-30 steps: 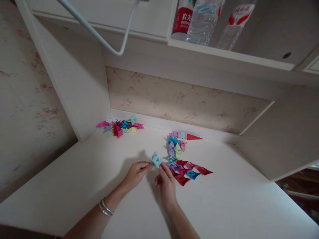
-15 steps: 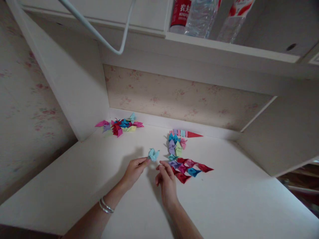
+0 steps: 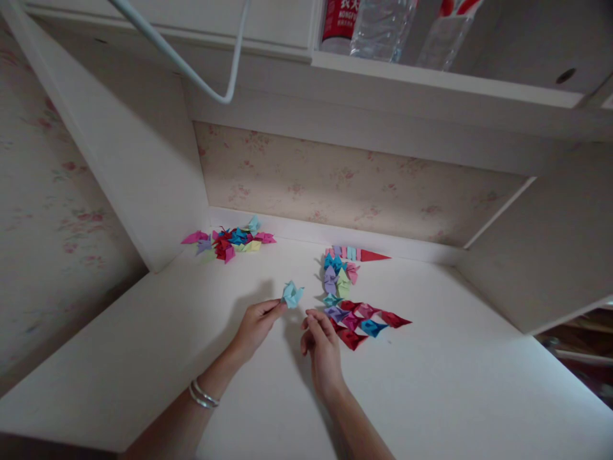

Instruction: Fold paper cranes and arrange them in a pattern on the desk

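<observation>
1. Broadly, the white counter (image 3: 431, 383) spreads beneath and all around both your grips.
2. Beyond your grips, a floral panel (image 3: 345, 185) stands upright behind the counter.
3. Above and beyond your left grip, a pale bent tube (image 3: 191, 71) hangs in view.
4. Well above and beyond your right grip, a red-labelled bottle (image 3: 339, 22) and two clear bottles (image 3: 383, 29) stand on the shelf (image 3: 440, 75).
5. Just beside your right grip, on its right, red, pink, purple and blue folded pieces (image 3: 352, 321) lie in slanting rows. Farther out from that grip come more figures (image 3: 335, 278) in blue, purple, green and pink, then a striped strip (image 3: 345, 253) ending in a red point (image 3: 374, 256).
6. Beyond your left grip and to its left, a mixed heap of folded figures (image 3: 239, 237) sits near the back edge.
7. Your left hand (image 3: 258, 326) is closed in a pinch; your right hand (image 3: 323, 351) is empty, its fingers loosely curled and parted.
8. Behind your left grip, silver bangles (image 3: 204, 394) circle the wrist.
9. Smallest, the pale blue paper figure (image 3: 292, 294) sits at your left fingertips, apart from your right grip.
</observation>
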A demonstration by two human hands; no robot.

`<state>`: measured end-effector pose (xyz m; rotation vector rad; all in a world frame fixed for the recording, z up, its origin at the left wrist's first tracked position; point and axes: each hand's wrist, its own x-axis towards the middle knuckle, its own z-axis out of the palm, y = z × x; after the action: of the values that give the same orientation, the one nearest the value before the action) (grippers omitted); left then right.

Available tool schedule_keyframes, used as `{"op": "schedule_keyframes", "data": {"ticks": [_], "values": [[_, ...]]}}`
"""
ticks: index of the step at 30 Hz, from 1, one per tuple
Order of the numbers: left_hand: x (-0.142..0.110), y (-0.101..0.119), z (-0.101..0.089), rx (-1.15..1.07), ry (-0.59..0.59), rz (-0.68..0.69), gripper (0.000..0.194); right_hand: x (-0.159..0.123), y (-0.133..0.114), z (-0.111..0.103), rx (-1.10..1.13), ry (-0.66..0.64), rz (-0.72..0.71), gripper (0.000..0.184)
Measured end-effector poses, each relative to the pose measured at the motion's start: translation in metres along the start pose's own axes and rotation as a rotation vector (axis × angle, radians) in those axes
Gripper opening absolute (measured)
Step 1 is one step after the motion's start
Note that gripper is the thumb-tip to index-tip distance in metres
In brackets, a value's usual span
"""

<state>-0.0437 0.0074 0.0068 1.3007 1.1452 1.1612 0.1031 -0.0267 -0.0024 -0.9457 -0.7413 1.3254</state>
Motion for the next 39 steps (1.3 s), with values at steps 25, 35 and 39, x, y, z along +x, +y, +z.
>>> {"op": "schedule_keyframes", "data": {"ticks": [25, 35, 39], "values": [[0.0, -0.002, 0.006, 0.199, -0.196, 0.099, 0.036, 0.001, 0.004, 0.0, -0.016, 0.015, -0.009, 0.04], [-0.001, -0.003, 0.008, 0.163, -0.255, 0.067, 0.035, 0.001, 0.002, 0.002, -0.114, 0.037, -0.037, 0.034], [0.0, -0.002, 0.008, 0.078, -0.228, 0.056, 0.034, 0.002, -0.001, 0.001, -0.14, 0.048, -0.048, 0.033]]}}
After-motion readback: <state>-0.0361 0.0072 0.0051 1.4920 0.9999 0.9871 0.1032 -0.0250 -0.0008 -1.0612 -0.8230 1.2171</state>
